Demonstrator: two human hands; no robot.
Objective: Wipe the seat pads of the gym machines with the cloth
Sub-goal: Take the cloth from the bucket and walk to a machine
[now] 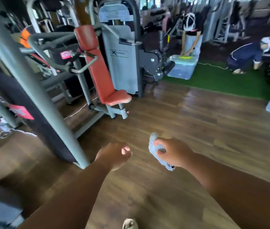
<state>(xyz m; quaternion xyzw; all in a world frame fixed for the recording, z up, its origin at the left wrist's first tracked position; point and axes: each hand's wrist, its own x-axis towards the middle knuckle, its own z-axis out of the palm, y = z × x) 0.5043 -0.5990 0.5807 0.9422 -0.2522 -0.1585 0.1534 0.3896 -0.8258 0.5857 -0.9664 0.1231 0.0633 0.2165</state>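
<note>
Right hand [172, 152] grips cloth [154, 146]; left hand [114, 154] loosely curled, empty; walk to red seat [117, 98] centre-left; wipe flat, full passes.

Wood-plank floor [188, 116]; green turf strip [222, 80] beyond it. Clear plastic bin [180, 66] on the turf, a standing person [191, 35] bent over it. Crouching person [246, 55] in dark clothing further right. Grey slanted post [23, 76] at near left. Pink tag [20, 111] beside the post.
</note>
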